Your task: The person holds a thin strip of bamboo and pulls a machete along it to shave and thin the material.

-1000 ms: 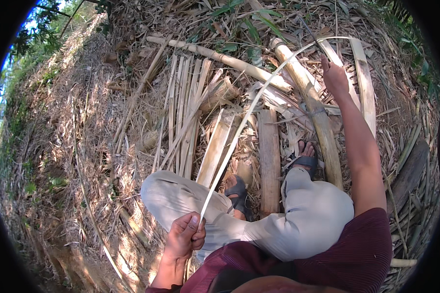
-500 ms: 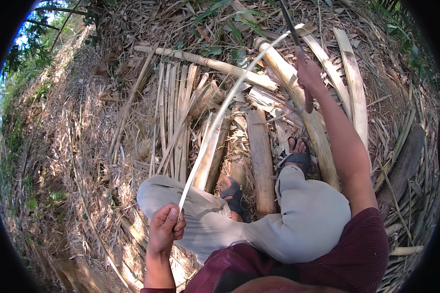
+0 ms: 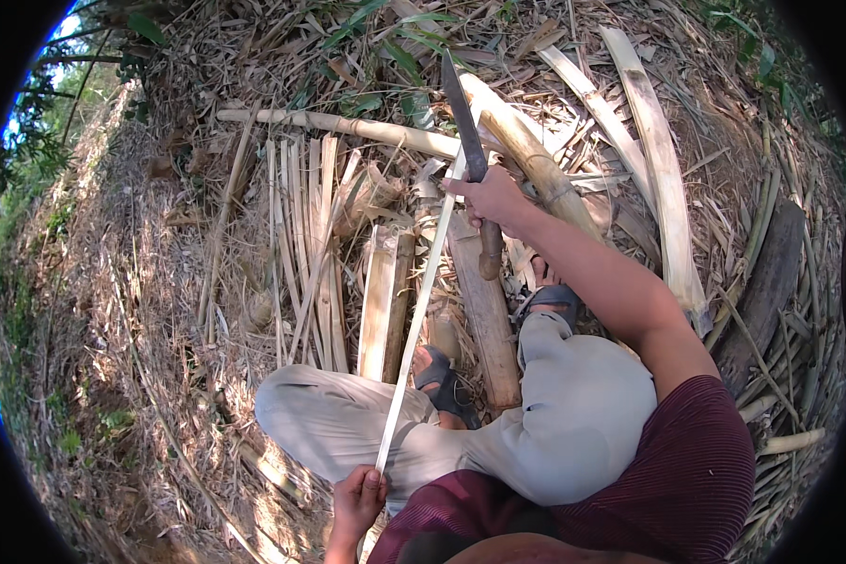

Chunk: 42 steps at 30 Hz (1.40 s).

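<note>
My left hand (image 3: 357,498), low by my knee, is closed on the near end of a long pale bamboo strip (image 3: 412,338). The strip slants up and away between my legs to the knife. My right hand (image 3: 493,199) grips the handle of a long dark-bladed machete (image 3: 463,120), its blade pointing away and slightly left. A finger or thumb of that hand reaches out against the strip beside the blade. Blade and hand partly cover the strip's far part, so I cannot tell how the edge meets it.
Several thin split bamboo strips (image 3: 326,244) lie at the left. A bamboo piece (image 3: 487,315) lies between my sandalled feet, and a thicker bamboo pole (image 3: 536,155) slants beyond. Across the back runs another pole (image 3: 348,124). Split lengths (image 3: 663,160) and a dark log (image 3: 766,282) lie right.
The machete and right hand have come left and nearer, down to the strip. My left hand has dropped lower and slightly right, and the strip, bowed before, is now straighter.
</note>
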Motion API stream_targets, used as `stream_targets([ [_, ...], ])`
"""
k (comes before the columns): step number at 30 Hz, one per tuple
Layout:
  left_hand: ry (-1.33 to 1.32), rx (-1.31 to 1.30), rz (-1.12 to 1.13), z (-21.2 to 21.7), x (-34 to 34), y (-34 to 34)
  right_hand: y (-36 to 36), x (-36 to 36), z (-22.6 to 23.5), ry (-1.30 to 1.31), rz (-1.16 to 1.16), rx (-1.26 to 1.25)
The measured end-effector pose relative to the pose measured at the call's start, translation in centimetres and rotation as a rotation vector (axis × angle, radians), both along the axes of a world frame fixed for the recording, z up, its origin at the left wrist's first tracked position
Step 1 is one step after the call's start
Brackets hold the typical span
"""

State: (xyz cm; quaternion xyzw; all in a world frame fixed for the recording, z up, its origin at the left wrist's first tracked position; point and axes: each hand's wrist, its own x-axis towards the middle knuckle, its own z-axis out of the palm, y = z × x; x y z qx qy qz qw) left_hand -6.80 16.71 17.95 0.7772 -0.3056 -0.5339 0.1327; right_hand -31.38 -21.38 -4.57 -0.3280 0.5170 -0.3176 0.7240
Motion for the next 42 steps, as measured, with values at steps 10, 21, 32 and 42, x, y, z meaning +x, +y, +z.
stream_targets([
  [10, 0.185, -0.219, 0.05, 3.1, 0.4, -10.6, 3.0, 2.8, 5.9, -0.183, 0.02, -0.208],
  [21, 0.591, 0.009, 0.271, -1.3, -7.5, -18.5, 5.0, -0.5, 5.7, 0.2, -0.027, -0.659],
  [32, 0.754, 0.041, 0.229, 2.9, -7.1, -14.9, -3.2, -8.9, -3.6, 0.826, -0.145, -0.735],
  [42, 0.404, -0.089, 0.361, -1.6, -5.4, -20.2, 2.6, -6.1, 0.3, 0.406, -0.24, -0.675],
])
